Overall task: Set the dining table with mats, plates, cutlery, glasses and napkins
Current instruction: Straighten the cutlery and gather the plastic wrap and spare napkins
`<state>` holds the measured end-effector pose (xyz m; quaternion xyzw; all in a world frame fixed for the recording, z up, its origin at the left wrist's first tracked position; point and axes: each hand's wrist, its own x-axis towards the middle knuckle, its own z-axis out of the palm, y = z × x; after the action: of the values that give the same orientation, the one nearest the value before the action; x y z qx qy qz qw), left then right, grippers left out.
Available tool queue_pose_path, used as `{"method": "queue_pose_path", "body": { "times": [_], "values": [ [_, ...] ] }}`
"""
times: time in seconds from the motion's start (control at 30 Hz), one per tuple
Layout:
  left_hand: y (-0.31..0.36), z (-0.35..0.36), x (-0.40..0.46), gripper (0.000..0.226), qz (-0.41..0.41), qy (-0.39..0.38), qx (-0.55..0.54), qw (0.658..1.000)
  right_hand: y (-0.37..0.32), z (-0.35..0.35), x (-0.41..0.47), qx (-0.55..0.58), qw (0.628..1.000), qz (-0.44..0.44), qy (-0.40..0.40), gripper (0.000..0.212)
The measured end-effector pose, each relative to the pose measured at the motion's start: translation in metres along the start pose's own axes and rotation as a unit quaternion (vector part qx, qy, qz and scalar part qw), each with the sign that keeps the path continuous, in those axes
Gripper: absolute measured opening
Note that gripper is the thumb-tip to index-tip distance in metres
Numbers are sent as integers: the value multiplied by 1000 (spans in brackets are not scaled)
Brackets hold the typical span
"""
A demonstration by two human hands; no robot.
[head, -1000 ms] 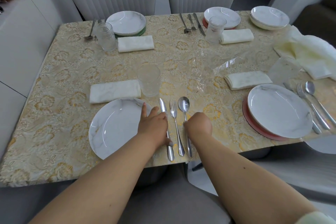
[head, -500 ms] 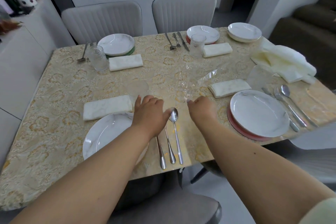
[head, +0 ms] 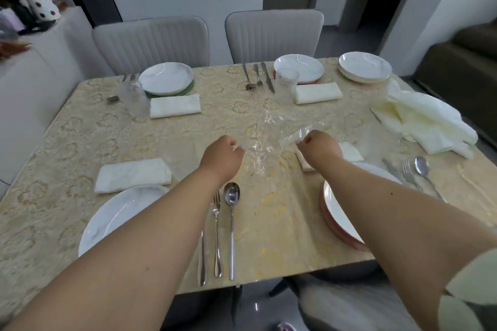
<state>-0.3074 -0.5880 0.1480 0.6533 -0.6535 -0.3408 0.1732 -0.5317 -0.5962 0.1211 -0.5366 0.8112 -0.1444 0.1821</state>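
My left hand [head: 222, 160] and my right hand [head: 321, 150] are over the middle of the table, fingers curled, each pinching an edge of a crumpled clear plastic film [head: 262, 148]. The near-left place has a white plate [head: 115, 215], a folded napkin [head: 131, 174], and a knife [head: 202, 263], fork [head: 217, 236] and spoon [head: 231, 223] side by side. At the near-right place a plate [head: 338, 212] sits on a red mat [head: 326, 220], partly under my right forearm, with a napkin [head: 349, 152] behind it.
Two far places hold plates [head: 166, 78] [head: 298, 68], glasses [head: 137, 99] [head: 287, 84], napkins and cutlery. Spare plates [head: 364, 67] are stacked at the far right corner, with a loose pile of cloths [head: 419, 121] nearby. Grey chairs [head: 274, 35] stand behind the table.
Both hands left the near-left cutlery and moved forward to the table's middle, where they now pinch the clear film. The view has tilted up.
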Motion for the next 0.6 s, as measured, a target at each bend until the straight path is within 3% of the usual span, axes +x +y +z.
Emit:
{"method": "queue_pose_path", "body": {
  "times": [0.2,0.33,0.6],
  "values": [
    [2,40,30,53,-64,8,22,998,14,11,66,-82,988,-129,-33,40],
    [2,57,48,54,-82,14,40,996,8,26,99,-247,938,-236,-66,51],
    [-2,66,60,39,-79,70,-66,992,8,49,123,-307,901,-305,-34,25]
  ]
}}
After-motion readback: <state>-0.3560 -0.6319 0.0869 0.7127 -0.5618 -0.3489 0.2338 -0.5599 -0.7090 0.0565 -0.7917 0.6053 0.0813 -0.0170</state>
